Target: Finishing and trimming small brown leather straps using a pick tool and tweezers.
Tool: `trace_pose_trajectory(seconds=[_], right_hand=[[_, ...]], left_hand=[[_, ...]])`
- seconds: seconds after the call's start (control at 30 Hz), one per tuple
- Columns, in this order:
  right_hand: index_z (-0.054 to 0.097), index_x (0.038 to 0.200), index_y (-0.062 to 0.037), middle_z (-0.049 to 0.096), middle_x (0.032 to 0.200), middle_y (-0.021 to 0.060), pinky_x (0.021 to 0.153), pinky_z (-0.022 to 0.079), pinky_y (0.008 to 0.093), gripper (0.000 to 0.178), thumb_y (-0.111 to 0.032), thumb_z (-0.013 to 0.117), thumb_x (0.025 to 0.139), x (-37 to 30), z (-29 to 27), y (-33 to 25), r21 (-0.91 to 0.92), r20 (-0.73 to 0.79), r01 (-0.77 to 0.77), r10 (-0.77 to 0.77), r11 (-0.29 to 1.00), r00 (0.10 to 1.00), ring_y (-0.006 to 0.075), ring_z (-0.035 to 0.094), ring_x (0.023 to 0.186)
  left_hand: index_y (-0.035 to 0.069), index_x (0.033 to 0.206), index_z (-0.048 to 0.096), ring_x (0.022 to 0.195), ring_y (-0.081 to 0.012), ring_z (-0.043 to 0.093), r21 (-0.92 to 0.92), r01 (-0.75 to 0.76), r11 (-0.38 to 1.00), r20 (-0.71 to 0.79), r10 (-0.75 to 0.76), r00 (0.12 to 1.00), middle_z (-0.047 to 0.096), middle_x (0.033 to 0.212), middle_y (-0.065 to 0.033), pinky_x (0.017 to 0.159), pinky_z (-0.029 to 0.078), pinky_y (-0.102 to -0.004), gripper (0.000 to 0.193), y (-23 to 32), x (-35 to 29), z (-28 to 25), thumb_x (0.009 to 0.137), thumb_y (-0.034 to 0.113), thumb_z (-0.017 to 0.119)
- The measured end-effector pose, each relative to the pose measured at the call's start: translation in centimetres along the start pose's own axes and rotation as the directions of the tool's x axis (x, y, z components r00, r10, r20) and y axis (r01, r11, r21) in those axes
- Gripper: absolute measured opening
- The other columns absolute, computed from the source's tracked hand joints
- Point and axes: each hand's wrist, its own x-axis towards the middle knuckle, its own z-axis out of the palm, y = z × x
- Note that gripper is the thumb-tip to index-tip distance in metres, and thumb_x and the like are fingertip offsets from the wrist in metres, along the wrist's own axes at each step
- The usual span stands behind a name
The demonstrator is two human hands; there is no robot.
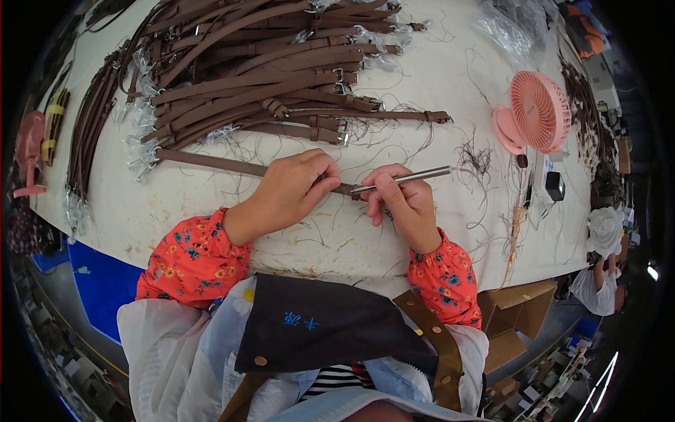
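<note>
A brown leather strap (211, 163) lies slantwise across the near part of the table, its wrapped end to the left. My left hand (288, 186) is closed on this strap, with thumb and bent fingers pinching it near its right end. In my right hand (404, 200) is a slim silver metal tool (425, 174), gripped between thumb and fingers. The tool's left tip meets the strap's right end beside a small loop; the exact contact is too small to make out. My right fingers also sit against that end.
Beyond my hands lies a big pile of brown buckled straps (260, 84), some ends wrapped in clear plastic. To the right stand a pink fan (538, 112) and a small black device (555, 186). Loose threads (474, 160) litter the cloth. A cardboard box (517, 316) sits below the table edge.
</note>
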Motion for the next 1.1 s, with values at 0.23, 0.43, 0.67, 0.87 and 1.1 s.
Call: trace_pose_trajectory(seconds=[0.23, 0.43, 0.67, 0.87, 1.1], right_hand=[[0.062, 0.073, 0.0062, 0.063, 0.094, 0.0093, 0.053, 0.048, 0.0231, 0.045, -0.025, 0.050, 0.103, 0.22, 0.08, 0.41, -0.034, 0.000, 0.015, -0.015, 0.999, 1.000, 0.0086, 0.056, 0.059], [0.062, 0.071, 0.0059, 0.063, 0.093, 0.0096, 0.054, 0.048, 0.0233, 0.044, -0.023, 0.050, 0.103, 0.25, 0.09, 0.43, -0.061, 0.024, 0.010, -0.009, 0.998, 1.000, 0.0086, 0.056, 0.059], [0.062, 0.073, 0.0061, 0.063, 0.092, 0.0087, 0.054, 0.048, 0.0234, 0.043, -0.022, 0.050, 0.103, 0.25, 0.18, 0.45, -0.055, 0.015, 0.018, -0.017, 0.998, 1.000, 0.0088, 0.056, 0.059], [0.063, 0.079, 0.0069, 0.062, 0.091, 0.0074, 0.054, 0.048, 0.0233, 0.040, -0.022, 0.050, 0.103, 0.26, 0.31, 0.38, -0.055, 0.014, 0.026, -0.026, 0.998, 1.000, 0.0084, 0.056, 0.059], [0.064, 0.086, 0.0068, 0.062, 0.089, 0.0069, 0.054, 0.048, 0.0232, 0.038, -0.023, 0.050, 0.103, 0.25, 0.31, 0.38, -0.051, 0.022, 0.036, -0.035, 0.998, 0.999, 0.0082, 0.056, 0.060]], left_hand=[[0.001, 0.092, 0.060, 0.071, -0.0257, 0.060, -0.022, 0.022, 1.000, 0.030, -0.021, 0.999, 0.060, 0.083, -0.0115, 0.064, 0.047, -0.0342, 0.011, 0.22, 0.06, -0.13, 0.090, 0.011, 0.064], [0.001, 0.092, 0.060, 0.071, -0.0247, 0.060, -0.038, 0.038, 0.999, 0.037, -0.037, 0.999, 0.060, 0.083, -0.0111, 0.064, 0.047, -0.0335, 0.012, 0.21, 0.02, -0.06, 0.090, 0.012, 0.064], [0.002, 0.092, 0.060, 0.071, -0.0245, 0.061, -0.049, 0.039, 0.998, 0.046, -0.037, 0.998, 0.060, 0.084, -0.0111, 0.065, 0.048, -0.0331, 0.011, 0.23, 0.02, -0.10, 0.091, 0.012, 0.063], [0.002, 0.092, 0.060, 0.071, -0.0236, 0.061, -0.060, 0.052, 0.997, 0.056, -0.048, 0.997, 0.060, 0.084, -0.0109, 0.065, 0.048, -0.0324, 0.011, 0.07, -0.01, -0.05, 0.091, 0.012, 0.064], [0.001, 0.092, 0.059, 0.071, -0.0231, 0.061, -0.069, 0.054, 0.996, 0.055, -0.050, 0.997, 0.059, 0.082, -0.0109, 0.064, 0.047, -0.0326, 0.010, 0.10, -0.03, -0.13, 0.091, 0.011, 0.063]])
